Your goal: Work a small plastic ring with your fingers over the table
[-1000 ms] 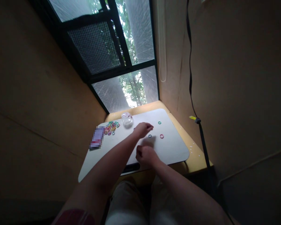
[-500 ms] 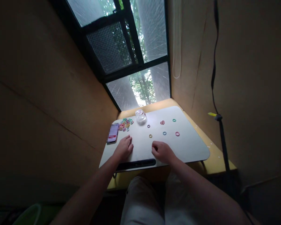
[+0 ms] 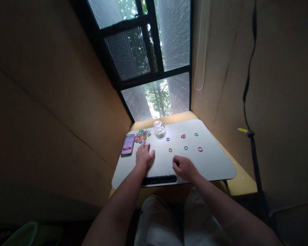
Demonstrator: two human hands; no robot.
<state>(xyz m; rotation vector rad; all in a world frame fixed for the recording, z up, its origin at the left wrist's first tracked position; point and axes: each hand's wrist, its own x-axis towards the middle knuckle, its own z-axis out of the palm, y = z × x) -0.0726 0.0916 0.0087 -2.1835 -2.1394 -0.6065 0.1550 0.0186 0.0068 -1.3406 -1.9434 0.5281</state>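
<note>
My left hand lies on the white tabletop, fingers spread, its fingertips at the near edge of a heap of small coloured rings that look like hair ties. No ring shows in its grasp. Closer to the front edge, my right hand rests as a closed fist; its inside is hidden. Beyond that fist lie spaced-out rings: yellow, blue, pink, dark purple and green, plus a small red cluster.
A clear plastic jar stands toward the back of the table. Left of the heap is a phone with a lit, blurred screen. A black slot runs along the front edge. Walls flank both sides, and a dark strap hangs at right.
My left hand has moved forward and right, its fingers reaching the near edge of the heap. My right fist stays in about the same place on the table. The camera view has shifted slightly.
</note>
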